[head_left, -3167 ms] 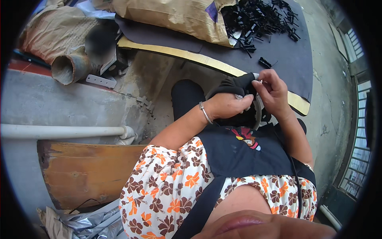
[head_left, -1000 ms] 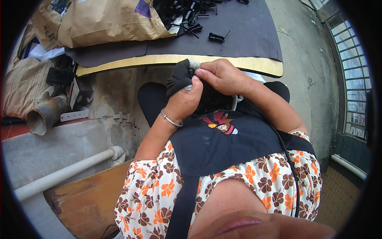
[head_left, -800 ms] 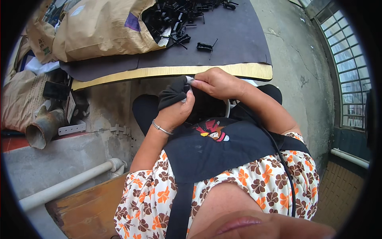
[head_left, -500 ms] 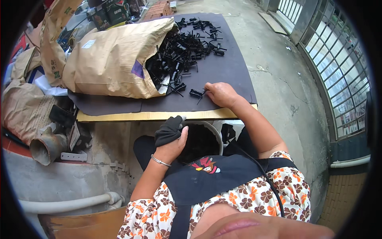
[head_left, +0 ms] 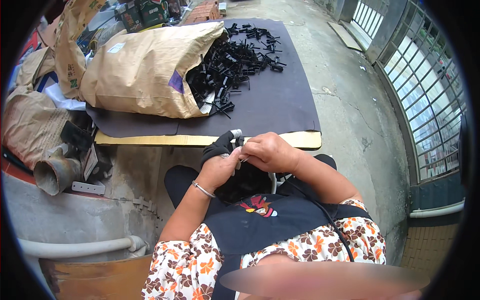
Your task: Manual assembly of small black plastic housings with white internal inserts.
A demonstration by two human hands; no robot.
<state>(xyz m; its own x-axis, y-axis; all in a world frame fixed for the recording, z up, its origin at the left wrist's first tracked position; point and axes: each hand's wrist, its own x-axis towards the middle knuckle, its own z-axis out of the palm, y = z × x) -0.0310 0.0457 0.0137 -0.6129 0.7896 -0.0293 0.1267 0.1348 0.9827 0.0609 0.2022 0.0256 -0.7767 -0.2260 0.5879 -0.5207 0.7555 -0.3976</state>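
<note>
My left hand [head_left: 220, 162], in a dark glove with some fingers bare, is closed around a small black plastic part [head_left: 240, 142]. Fingertips of my right hand [head_left: 271, 152], which is bare, pinch at the same part from the right. Both hands meet in front of the table's near edge, above a pale-rimmed bucket [head_left: 273, 184] between my knees. Dark contents fill the bucket, too shadowed to make out. Beyond, a heap of similar black plastic parts with thin prongs [head_left: 227, 70] spills from the mouth of a brown woven sack [head_left: 142, 72] lying on its side.
The sack rests on a table with a dark cover [head_left: 285, 107] and a yellowish front edge [head_left: 165, 140]. At left stand more sacks [head_left: 35, 127], a rusty pipe piece [head_left: 56, 175] and a white pipe [head_left: 80, 247]. A barred gate [head_left: 425, 85] is at right.
My right hand has come back from the tabletop, bringing a black plastic part to my left hand. That part no longer lies near the table's front edge.
</note>
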